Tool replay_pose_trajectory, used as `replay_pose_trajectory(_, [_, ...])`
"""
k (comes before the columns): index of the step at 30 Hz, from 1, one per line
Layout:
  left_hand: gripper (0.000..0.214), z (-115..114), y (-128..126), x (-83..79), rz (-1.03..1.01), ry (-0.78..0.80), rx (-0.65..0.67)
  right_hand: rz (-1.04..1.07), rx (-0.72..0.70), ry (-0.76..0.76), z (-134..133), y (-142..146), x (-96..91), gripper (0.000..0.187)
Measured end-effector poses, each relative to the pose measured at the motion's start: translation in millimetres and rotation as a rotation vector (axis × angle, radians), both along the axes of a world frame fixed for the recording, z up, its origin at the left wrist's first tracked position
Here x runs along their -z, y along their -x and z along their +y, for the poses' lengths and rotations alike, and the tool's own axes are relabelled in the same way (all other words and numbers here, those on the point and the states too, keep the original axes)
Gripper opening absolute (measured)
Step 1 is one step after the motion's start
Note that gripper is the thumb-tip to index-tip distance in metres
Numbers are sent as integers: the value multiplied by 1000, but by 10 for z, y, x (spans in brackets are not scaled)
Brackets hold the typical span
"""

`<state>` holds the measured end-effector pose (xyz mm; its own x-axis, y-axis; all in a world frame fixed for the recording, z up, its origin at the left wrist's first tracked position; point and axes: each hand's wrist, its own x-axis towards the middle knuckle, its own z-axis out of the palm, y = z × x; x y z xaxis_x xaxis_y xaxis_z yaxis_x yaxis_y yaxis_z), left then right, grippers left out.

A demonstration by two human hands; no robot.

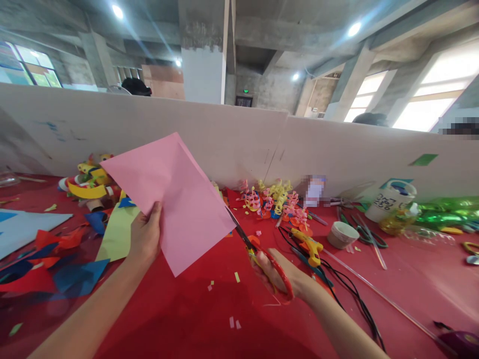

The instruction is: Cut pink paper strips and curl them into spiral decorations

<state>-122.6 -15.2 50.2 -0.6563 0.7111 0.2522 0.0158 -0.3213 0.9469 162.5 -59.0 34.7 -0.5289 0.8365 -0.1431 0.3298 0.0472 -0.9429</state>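
Observation:
A folded sheet of pink paper (179,204) is raised above the red tabletop, tilted so one corner points up. My left hand (146,232) pinches it at its left side, thumb in front and the other fingers out of sight behind. In my right hand (271,271) is a pair of scissors (281,276) with red handles, my fingers wrapped through and around them. Their dark blades reach the right corner of the pink paper; part of the blades is hidden behind it. Small paper scraps (237,277) lie on the table below.
Curly pink and yellow paper pieces (279,199) sit against the white partition (232,134). A yellow glue gun (307,244) with black cords, a paper cup (342,234) and green bottles (449,212) are on the right. Coloured paper (75,276) and yellow toy-like figures (93,174) occupy the left.

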Motion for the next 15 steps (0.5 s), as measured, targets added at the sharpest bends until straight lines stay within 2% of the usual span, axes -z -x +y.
replay_pose_trajectory(3, [35,-1,11,4,22,14,-14,-6,17,-37,6,4,28,60])
replay_pose_trajectory(7, [37,-3,21,-3,50,41,-48,-38,63,-152,54,-27,155,56])
replay_pose_trajectory(10, [38,3,25,-1,58,29,-38,-53,81,-171,85,-42,223,52])
replay_pose_trajectory(15, [39,-16,-2,-28,64,42,-58,-57,8,-150,50,-29,123,51])
